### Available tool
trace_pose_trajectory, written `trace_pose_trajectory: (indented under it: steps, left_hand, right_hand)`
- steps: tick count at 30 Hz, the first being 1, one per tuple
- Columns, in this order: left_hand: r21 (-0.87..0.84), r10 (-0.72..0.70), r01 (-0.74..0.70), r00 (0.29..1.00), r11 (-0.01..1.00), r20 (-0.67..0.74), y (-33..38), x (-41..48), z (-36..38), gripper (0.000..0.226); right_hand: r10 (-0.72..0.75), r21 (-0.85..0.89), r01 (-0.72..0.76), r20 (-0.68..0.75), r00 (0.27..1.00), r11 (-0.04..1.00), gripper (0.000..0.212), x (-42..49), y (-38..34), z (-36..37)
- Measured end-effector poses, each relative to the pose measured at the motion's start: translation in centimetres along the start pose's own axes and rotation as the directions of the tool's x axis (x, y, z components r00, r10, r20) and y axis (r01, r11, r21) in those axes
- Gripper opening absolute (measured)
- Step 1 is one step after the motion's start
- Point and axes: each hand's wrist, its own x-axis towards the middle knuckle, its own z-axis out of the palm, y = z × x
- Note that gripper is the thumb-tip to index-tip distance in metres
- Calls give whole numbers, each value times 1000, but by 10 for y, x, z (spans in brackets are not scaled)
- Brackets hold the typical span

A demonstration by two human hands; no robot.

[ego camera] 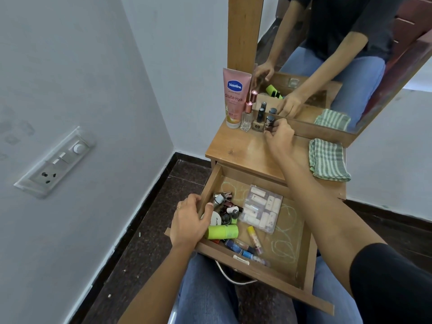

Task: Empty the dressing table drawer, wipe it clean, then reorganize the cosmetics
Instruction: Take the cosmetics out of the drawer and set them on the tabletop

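Head view, emptying step under way. The drawer [289, 230] stands pulled out over the person's lap. The left hand [189, 220] grips its left wall, fingers curled over the rim and thumb inside. Within the drawer lie a green tube [222, 231], a heap of small bottles [228, 210] by the left wall, a yellow lip balm [254, 239] and a clear pouch [261, 211] towards the back. Beyond the drawer, on the table top [245, 150], the right hand [279, 136] pinches a dark nail polish bottle [269, 123] with its fingertips, upright beside a tan nail polish [258, 120], a perfume bottle [247, 118] and a pink lotion tube [235, 97]. A striped cloth [328, 160] lies beyond the drawer's right corner. Judged next: release the bottle, return to the drawer and lift out the remaining items. Wiping comes only afterwards.
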Motion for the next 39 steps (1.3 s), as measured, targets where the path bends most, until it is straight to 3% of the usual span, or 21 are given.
trace_pose_trajectory:
  steps: [2, 5, 7, 9, 12, 14, 18, 22, 26, 33, 39]
  left_hand:
    - [5, -1, 1, 1000, 1000, -3, 0, 0, -1, 36]
    - [4, 3, -3, 1000, 1000, -4, 1, 0, 0, 35]
    - [-1, -2, 2, 1000, 1000, -4, 2, 0, 0, 35]
    - [-4, 0, 0, 1000, 1000, -5, 1, 0, 0, 34]
    - [-7, -15, 15, 1000, 1000, -10, 0, -1, 0, 32]
    - [-7, -8, 8, 1000, 1000, -15, 0, -2, 0, 31]
    - [-2, -7, 7, 1000, 1000, -20, 2, -2, 0, 33]
    - [1, -14, 14, 1000, 1000, -14, 1, -2, 1, 34]
    - [4, -10, 10, 1000, 1000, -13, -1, 0, 1, 34]
    - [3, -5, 5, 1000, 1000, -10, 0, 0, 0, 35]
    - [3, -13, 13, 1000, 1000, -11, 2, -2, -1, 35]
  right_hand:
    - [-70, 26, 72, -64, 996, 997, 24, -18, -5, -5]
    - [-339, 33, 343, -103, 935, 939, 18, -61, -15, -13]
    - [-543, 44, 542, -5, 840, 839, 14, -91, -16, -14]
    - [-654, 65, 655, 178, 735, 753, 11, -116, -5, -9]
    - [-520, -12, 617, 527, 672, 787, 19, -138, 15, 4]
    - [-414, -63, 589, 651, 636, 806, 30, -143, 27, 14]
    - [-305, -130, 591, 756, 578, 796, 49, -142, 34, 31]
    - [-236, -179, 602, 805, 545, 778, 44, -138, 37, 45]
    - [-190, -207, 578, 813, 550, 790, 42, -135, 41, 57]
    - [-191, -172, 421, 698, 690, 891, 36, -139, 40, 52]
    - [-203, -96, 326, 609, 767, 941, 30, -146, 34, 45]
